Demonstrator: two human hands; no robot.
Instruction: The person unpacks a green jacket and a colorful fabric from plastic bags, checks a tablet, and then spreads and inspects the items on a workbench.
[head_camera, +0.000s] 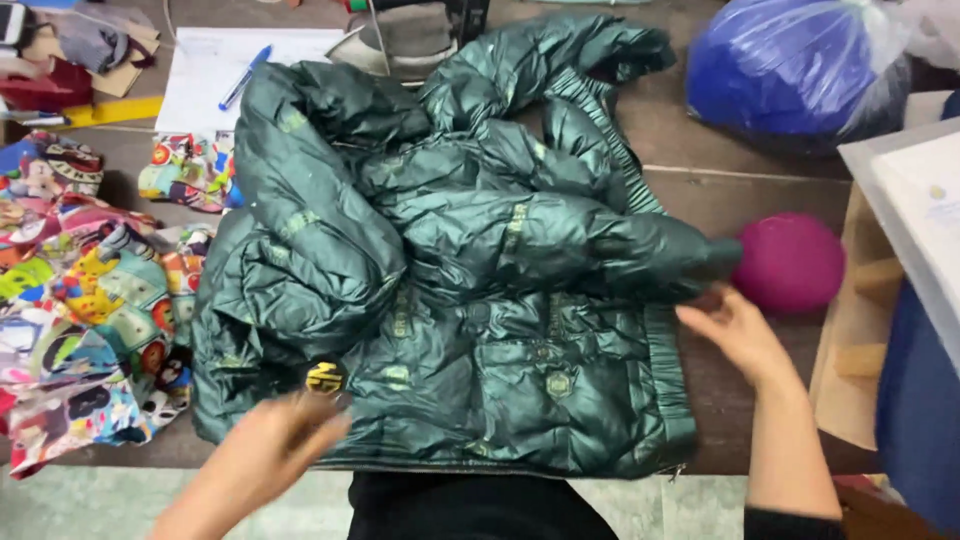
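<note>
Broadly, a brown tabletop (700, 195) carries everything, and most of it is covered by a dark green, shiny puffer jacket (450, 290) lying crumpled across the middle, its hem toward the near edge and one sleeve folded across toward the right. On the left, beside the jacket and partly under it, lies a heap of bright cartoon-print fabric (90, 310). At the far right corner sits a blue bundle in a clear plastic bag (790, 70), and below it, just beside the sleeve's end, a round magenta ball (790, 262). At the far left a white sheet of paper (215, 70) lies with a blue pen (243, 77) on it.

The right hand (735, 325) is at the sleeve's cuff, fingers spread and loosely curled, fingertips touching the fabric; its grip is apart, not closed on anything. The left hand (265, 450) is over the jacket's near hem, by a small yellow patch (326, 377). It is blurred, so I cannot tell whether its grip is apart or together, nor whether it touches the cloth.
</note>
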